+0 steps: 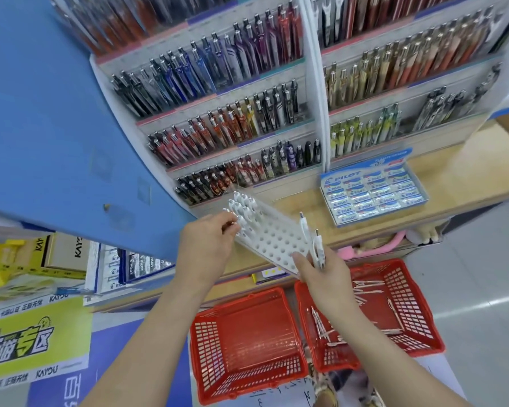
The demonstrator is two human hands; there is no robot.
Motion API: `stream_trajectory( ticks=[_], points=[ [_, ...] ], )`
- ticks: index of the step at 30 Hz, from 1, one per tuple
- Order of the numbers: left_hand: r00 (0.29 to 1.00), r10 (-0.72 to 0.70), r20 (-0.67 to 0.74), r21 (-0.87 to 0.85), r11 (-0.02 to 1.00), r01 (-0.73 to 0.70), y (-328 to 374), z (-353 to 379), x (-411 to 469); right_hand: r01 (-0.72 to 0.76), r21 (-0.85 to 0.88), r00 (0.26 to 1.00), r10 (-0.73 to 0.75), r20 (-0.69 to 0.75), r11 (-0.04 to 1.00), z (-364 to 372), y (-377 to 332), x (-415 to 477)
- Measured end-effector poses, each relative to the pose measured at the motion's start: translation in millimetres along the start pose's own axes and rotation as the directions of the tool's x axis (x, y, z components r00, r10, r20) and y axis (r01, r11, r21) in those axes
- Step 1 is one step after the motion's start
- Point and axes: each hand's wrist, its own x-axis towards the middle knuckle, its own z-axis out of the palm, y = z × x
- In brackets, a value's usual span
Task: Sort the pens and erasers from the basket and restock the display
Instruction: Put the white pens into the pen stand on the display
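A white perforated pen holder [272,239] is held tilted above the wooden shelf, with several white pens [243,205] standing in its far holes. My left hand [207,246] pinches a white pen at the holder's far left corner. My right hand [321,274] grips the holder's near edge and also holds two white pens [316,242] against it. Below, the right red basket [417,315] holds several loose white pens [321,324]. The left red basket [244,342] has nothing in it. A blue box of Pilot erasers [370,195] sits on the shelf.
A tiered pen display [232,118] rises behind the shelf, with a second rack [409,92] to its right. A blue panel [47,127] stands at left. Boxed stock [41,259] sits on the lower left shelf. Grey floor lies at right.
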Motion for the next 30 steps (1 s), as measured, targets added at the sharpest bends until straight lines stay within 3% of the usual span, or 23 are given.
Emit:
stream_trajectory(
  ticks=[5,16,19,21,23,24,26,28,30],
  points=[
    [0.996,-0.087,0.019,-0.044,0.995,0.087,0.7,2.5,-0.5,0.004,0.002,1.0,-0.004,0.003,1.0,0.1,-0.7,1.5],
    [0.988,-0.091,0.126,0.231,0.971,0.06,10.8,-3.4,13.9,-0.001,-0.025,1.0,0.0,-0.018,1.0,-10.2,-14.6,4.5],
    [0.993,-0.049,0.109,0.279,0.96,0.017,14.8,-11.0,7.7,-0.032,0.018,0.999,0.032,0.036,0.999,-21.0,-23.2,2.0],
    [0.997,-0.026,0.078,0.139,0.99,0.015,22.5,-17.4,2.3,-0.04,0.095,0.99,0.027,0.139,0.995,-28.6,-33.0,-2.0],
    [0.985,-0.066,0.157,-0.246,0.964,0.104,33.7,-20.1,-2.3,-0.056,0.185,0.969,0.009,0.248,0.981,-35.3,-46.6,-7.2],
    [0.966,-0.09,0.241,-0.432,0.882,0.19,40.2,-20.7,-4.2,-0.078,0.217,0.954,0.01,0.299,0.973,-37.9,-54.0,-10.0],
    [0.92,-0.11,0.375,-0.646,0.681,0.345,50.4,-22.5,-7.3,-0.122,0.229,0.924,0.027,0.382,0.966,-41.2,-66.7,-13.6],
    [0.906,-0.109,0.408,-0.736,0.548,0.397,56.8,-26.5,-8.9,-0.134,0.205,0.898,0.031,0.44,0.97,-44.1,-74.4,-15.3],
    [0.912,-0.099,0.399,-0.768,0.507,0.391,58.7,-29.2,-9.6,-0.125,0.186,0.881,0.023,0.472,0.975,-47.5,-78.8,-15.6]
  ],
)
